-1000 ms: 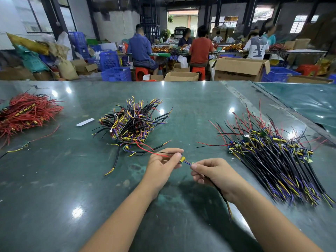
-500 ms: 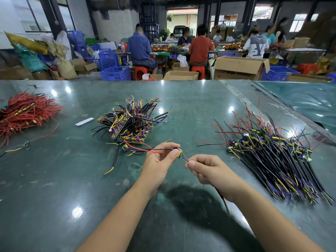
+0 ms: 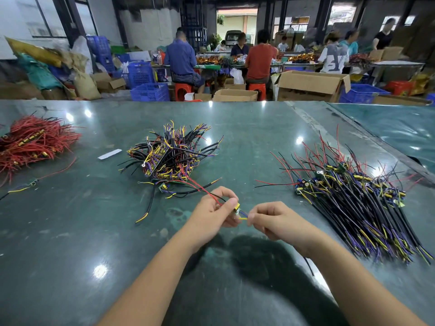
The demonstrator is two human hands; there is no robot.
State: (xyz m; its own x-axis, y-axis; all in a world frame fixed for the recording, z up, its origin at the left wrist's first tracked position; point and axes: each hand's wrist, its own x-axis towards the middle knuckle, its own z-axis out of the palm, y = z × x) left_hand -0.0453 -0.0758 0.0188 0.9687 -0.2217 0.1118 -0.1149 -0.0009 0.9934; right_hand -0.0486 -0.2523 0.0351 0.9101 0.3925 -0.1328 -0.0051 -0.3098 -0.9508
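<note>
My left hand (image 3: pixel 215 211) pinches a small yellow component (image 3: pixel 236 207) with a red and a black lead running off to the upper left. My right hand (image 3: pixel 273 221) pinches the short blue and yellow wires (image 3: pixel 243 215) coming out of that component, and a black cable trails from under its wrist. Both hands hover just above the dark green table (image 3: pixel 70 243). A tangled pile of black, yellow and purple wire assemblies (image 3: pixel 170 155) lies ahead of my left hand. To the right lies a laid-out pile of similar assemblies (image 3: pixel 360 203).
A heap of red wires (image 3: pixel 33 142) sits at the far left, with a single loose assembly (image 3: pixel 33 182) near it. A white strip (image 3: pixel 109 154) lies on the table. Beyond the far edge are cardboard boxes (image 3: pixel 310 87), blue crates (image 3: pixel 150 91) and seated people (image 3: pixel 182 60).
Both hands have drawn closer together and shifted slightly. The red lead now rises from my left hand toward the tangled pile. The piles have not moved.
</note>
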